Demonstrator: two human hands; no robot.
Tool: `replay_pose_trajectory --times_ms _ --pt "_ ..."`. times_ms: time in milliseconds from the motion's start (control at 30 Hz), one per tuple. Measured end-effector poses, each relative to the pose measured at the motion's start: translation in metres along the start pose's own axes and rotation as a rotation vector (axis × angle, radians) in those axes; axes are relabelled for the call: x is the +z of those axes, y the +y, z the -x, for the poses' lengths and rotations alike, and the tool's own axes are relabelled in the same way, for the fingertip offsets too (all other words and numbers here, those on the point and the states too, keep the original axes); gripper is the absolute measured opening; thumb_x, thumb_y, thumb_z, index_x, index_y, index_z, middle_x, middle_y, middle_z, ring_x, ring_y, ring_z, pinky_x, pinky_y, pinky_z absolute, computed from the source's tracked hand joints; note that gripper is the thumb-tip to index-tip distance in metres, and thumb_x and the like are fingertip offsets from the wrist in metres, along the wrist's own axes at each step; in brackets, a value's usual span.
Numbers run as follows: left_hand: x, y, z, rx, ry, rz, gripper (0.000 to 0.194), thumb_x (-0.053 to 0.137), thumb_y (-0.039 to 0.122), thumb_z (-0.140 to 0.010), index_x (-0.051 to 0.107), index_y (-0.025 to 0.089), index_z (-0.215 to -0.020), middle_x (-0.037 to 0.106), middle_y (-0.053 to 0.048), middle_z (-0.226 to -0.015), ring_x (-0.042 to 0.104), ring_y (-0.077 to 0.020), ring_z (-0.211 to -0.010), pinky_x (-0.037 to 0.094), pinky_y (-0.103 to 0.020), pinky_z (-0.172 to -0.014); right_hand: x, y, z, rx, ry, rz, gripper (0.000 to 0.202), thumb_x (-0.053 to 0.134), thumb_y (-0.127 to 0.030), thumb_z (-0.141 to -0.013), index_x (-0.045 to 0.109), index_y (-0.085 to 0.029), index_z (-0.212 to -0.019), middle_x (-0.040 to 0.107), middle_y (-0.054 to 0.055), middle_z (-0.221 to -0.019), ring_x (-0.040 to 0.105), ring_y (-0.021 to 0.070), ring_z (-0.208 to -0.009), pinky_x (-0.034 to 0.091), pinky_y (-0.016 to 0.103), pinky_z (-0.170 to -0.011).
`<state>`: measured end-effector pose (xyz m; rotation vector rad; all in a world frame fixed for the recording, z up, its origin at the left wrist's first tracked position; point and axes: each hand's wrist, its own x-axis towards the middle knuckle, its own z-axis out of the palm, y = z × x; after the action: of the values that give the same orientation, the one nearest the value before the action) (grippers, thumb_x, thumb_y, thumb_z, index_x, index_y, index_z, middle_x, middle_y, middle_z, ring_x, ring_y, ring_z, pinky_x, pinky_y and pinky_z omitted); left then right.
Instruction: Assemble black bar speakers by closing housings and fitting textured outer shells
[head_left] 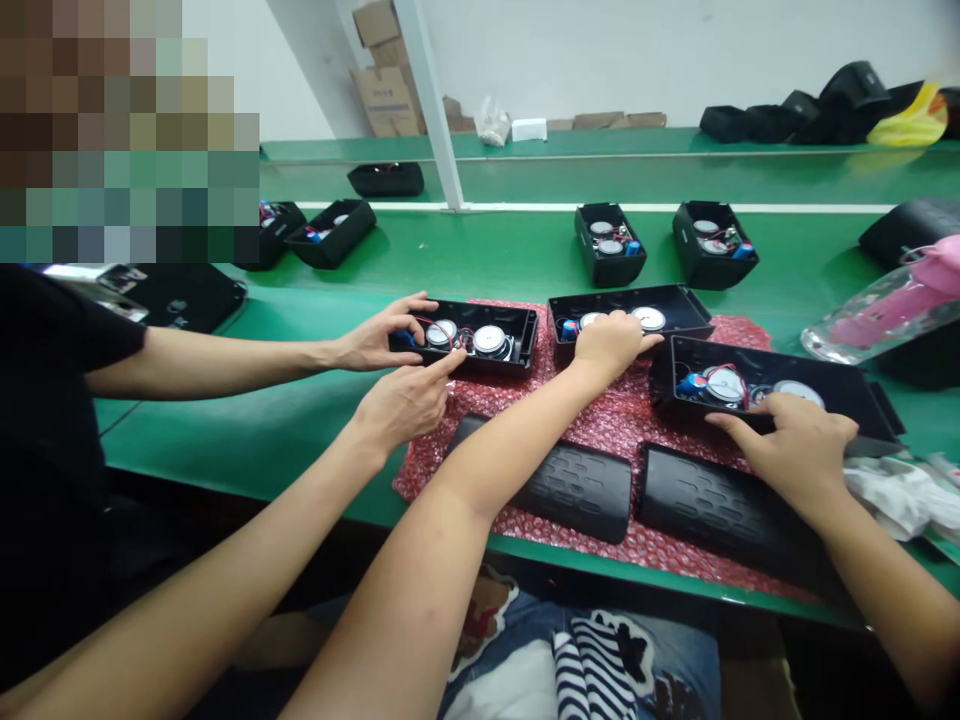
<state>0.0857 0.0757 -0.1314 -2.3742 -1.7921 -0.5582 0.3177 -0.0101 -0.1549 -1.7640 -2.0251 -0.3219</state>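
Green bench [315, 440] w/ pale wall [600, 60] behind; white post [435, 110] rises at far side, cartons [386, 95] stacked next to it. Red bubble wrap [525, 395] lies on bench, near edge.

Middle box [679, 318]: open, black, on wrap; two round silvery discs, blue cyl. part [570, 329] at its L end. Person's L hand [609, 345] reaches over near wall into box, fingers bent together betw. discs; tips hidden, cannot tell if anything is pinched.

Right box [847, 385]: open, black, R of middle box, angled; blue part [692, 384], discs, red wires. R hand [806, 440] at near wall, thumb spread from bent fingers, which reach over rim by R disc; cannot tell how firm grip is.

Co-worker's two hands [412, 400] at left box [525, 325]: one at its L end, other pointing at parts inside.

Two black slotted panels [577, 490] on wrap, nearer person. Two more open boxes [611, 245] farther back. Bottle [877, 305], pink/clear, far R, tilted.
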Motion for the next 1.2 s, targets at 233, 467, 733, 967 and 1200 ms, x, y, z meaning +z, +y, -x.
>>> replay_pose_trajectory --times_ms 233,467,733,967,1200 --pt "0.005 -0.002 0.001 0.03 0.03 -0.008 0.053 0.046 0.059 -0.093 0.071 0.013 -0.094 0.069 -0.014 -0.091 0.066 -0.0256 -0.085 0.036 -0.031 -0.061 0.001 0.003 -0.001 -0.013 -0.043 0.011 0.054 0.036 -0.07 -0.081 0.045 -0.021 -0.061 0.058 0.01 -0.067 0.053 0.0254 -0.072 0.012 0.03 -0.064" --pt "0.003 -0.001 0.002 0.028 0.025 -0.009 0.052 0.045 0.06 -0.093 0.072 0.015 -0.093 0.069 -0.012 -0.09 0.066 -0.0252 -0.085 0.037 -0.032 -0.061 0.008 0.011 0.001 -0.058 0.012 0.078 0.065 0.019 -0.079 -0.082 0.043 -0.022 -0.062 0.056 0.009 -0.064 0.052 0.0252 -0.068 0.012 0.029 -0.064" --pt "0.0 0.001 0.003 0.021 -0.019 -0.016 0.053 0.042 0.059 -0.095 0.071 0.015 -0.094 0.068 -0.012 -0.093 0.065 -0.0248 -0.087 0.038 -0.032 -0.063 0.013 0.014 0.004 -0.093 0.082 0.098 0.069 0.011 -0.082 -0.08 0.045 -0.024 -0.064 0.056 0.011 -0.061 0.052 0.0268 -0.064 0.011 0.032 -0.064" --pt "0.003 0.007 0.01 -0.028 0.006 0.009 0.048 0.045 0.056 -0.096 0.064 0.013 -0.104 0.065 -0.014 -0.098 0.062 -0.0254 -0.089 0.037 -0.032 -0.063 0.01 0.012 0.011 -0.125 -0.016 0.255 0.053 0.037 -0.068 -0.082 0.059 -0.019 -0.086 0.059 0.013 -0.07 0.051 0.0275 -0.068 0.016 0.032 -0.061" --pt "-0.006 0.014 0.012 -0.06 -0.074 -0.007 0.044 0.046 0.052 -0.097 0.065 0.012 -0.103 0.065 -0.016 -0.104 0.057 -0.0268 -0.093 0.037 -0.035 -0.068 -0.002 0.0 0.003 -0.056 -0.054 0.014 0.079 0.014 -0.087 -0.08 0.054 -0.02 -0.069 0.053 0.011 -0.064 0.047 0.0251 -0.064 0.015 0.034 -0.064"
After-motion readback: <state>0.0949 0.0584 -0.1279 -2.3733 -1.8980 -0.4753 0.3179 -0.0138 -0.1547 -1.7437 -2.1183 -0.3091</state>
